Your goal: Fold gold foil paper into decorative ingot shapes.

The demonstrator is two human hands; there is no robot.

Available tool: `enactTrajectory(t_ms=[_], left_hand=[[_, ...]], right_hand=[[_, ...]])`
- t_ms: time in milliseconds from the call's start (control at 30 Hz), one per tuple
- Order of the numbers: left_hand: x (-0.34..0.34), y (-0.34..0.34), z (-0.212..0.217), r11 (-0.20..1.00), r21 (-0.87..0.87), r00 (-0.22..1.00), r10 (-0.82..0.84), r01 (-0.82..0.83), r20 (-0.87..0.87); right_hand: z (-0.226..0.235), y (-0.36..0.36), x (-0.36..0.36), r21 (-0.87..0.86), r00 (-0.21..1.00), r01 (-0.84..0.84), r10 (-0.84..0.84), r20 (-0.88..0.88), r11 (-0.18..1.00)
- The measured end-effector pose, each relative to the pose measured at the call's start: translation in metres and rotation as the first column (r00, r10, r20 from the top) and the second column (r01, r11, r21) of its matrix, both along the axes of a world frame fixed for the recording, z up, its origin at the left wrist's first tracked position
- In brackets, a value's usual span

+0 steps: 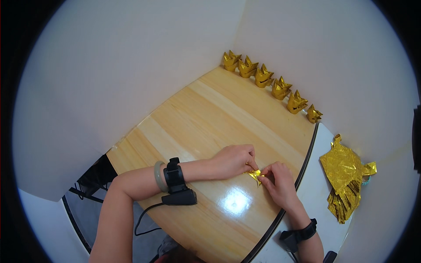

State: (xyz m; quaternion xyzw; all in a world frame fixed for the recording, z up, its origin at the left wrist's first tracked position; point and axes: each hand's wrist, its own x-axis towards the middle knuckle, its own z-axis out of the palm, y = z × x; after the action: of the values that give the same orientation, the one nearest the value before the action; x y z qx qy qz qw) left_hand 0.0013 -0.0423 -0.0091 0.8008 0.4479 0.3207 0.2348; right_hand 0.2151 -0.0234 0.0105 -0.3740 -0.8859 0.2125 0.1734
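Between my two hands is a small piece of folded gold foil paper (pixel 254 175), just above the wooden table. My left hand (pixel 237 159) pinches its upper edge with thumb and fingertips. From the other side, my right hand (pixel 279 179) grips its right end, thumb and forefinger pressed together. Both hands are close together, and the fingers hide part of the foil. A bracelet and a black strapped device sit on my left forearm; a similar black device is on my right wrist.
Several gold folded-paper crowns (pixel 264 76) stand in a row along the right-hand wall. A pile of gold foil sheets (pixel 343 166) lies on the white surface (pixel 313 175) to the right. A dark edge strip (pixel 304 164) borders the wooden tabletop (pixel 184 118). Pale walls enclose the far sides.
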Motion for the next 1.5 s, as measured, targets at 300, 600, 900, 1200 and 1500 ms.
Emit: enactTrajectory(t_ms=[300,600,900,1200,1500], left_hand=[[-0.001,0.004,-0.003,1.000,0.000,1.000,0.004,-0.004,0.002],[-0.004,-0.005,0.004,0.999,0.000,0.999,0.039,-0.039,0.004],[-0.001,-0.009,0.011,0.999,0.038,0.997,0.022,-0.019,-0.078],[-0.004,-0.001,0.001,0.995,0.012,0.995,0.098,-0.099,0.015],[-0.006,-0.005,0.005,0.996,0.092,1.000,-0.021,0.022,-0.019]], right_hand=[[0.014,0.003,0.005,0.011,0.990,-0.110,0.109,0.089,0.994],[0.008,-0.003,0.001,-0.046,0.994,-0.016,0.011,-0.112,0.999],[0.012,-0.002,0.006,-0.097,0.988,-0.014,-0.001,-0.153,0.995],[0.006,-0.001,0.006,0.014,0.974,-0.096,0.097,-0.204,0.995],[0.006,-0.002,0.004,-0.317,0.969,0.054,-0.125,-0.211,0.947]])
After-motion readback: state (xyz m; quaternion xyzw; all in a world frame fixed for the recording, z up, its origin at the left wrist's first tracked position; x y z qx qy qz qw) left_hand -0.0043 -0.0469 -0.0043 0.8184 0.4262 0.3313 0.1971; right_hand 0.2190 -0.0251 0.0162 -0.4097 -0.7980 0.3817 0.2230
